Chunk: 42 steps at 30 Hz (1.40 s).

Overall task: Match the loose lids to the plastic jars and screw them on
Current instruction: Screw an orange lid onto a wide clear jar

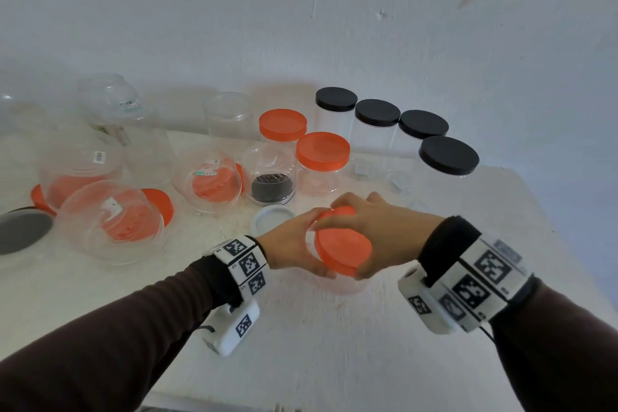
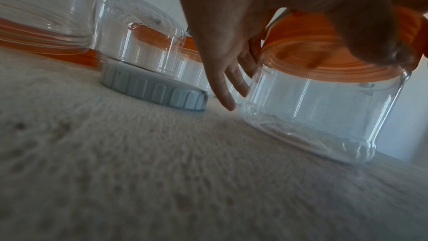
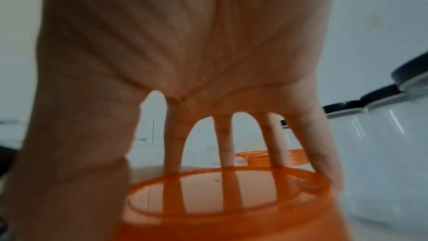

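Note:
A small clear plastic jar stands on the white table near its middle, with an orange lid on top. My left hand holds the jar from the left, its fingers running down the far side and its thumb at the neck. From the right, my right hand reaches over the lid, and its spread fingers grip the rim. How far the lid sits on the thread is hidden.
A loose pale grey lid lies just behind my left hand. Several black-lidded jars and two orange-lidded jars stand at the back. Upturned clear jars over orange lids crowd the left, by a dark grey lid.

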Tool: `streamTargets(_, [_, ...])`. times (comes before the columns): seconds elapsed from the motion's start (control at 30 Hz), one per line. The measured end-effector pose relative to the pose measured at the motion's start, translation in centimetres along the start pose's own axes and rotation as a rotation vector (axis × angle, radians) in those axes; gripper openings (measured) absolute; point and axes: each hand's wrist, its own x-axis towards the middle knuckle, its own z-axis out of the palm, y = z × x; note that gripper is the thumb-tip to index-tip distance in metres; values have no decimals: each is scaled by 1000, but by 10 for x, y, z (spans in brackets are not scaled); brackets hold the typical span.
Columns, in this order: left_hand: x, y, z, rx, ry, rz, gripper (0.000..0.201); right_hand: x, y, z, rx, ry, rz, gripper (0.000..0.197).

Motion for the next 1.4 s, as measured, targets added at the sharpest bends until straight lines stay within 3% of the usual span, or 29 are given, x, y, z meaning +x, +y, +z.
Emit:
streamTargets(0.17, [-1,0,-2,17,-7,-13,98,6,-11,10,-104,179,217,85])
streamTargets(0.23, [-1,1,-2,20,-1,-20,96,5,-6,8,-58,157,162,85])
streamTargets(0.37, [0,-1,-1,16,5,-5,98,0,5,0,86,-53,-34,89])
streamTargets(0.67, [0,-3,-1,-57,-20,-2,107,9,-4,14,-87,220,148,86])
streamTargets(0.77, [-1,-1,-2,-53,-23,-4,106,7,-3,14,-62,172,118,87])
streamTargets(0.93, [1,-3,-2,-49,-25,2,95,6,3,2,5,-25,-78,88])
streamTargets(1.17, [0,-2,1,-69,-6,3,105,9,6,3,-104,132,-35,86])
streamTargets(1.4, [0,-2,-3,-80,-10,-13,94,9,3,11,-113,225,35,90])
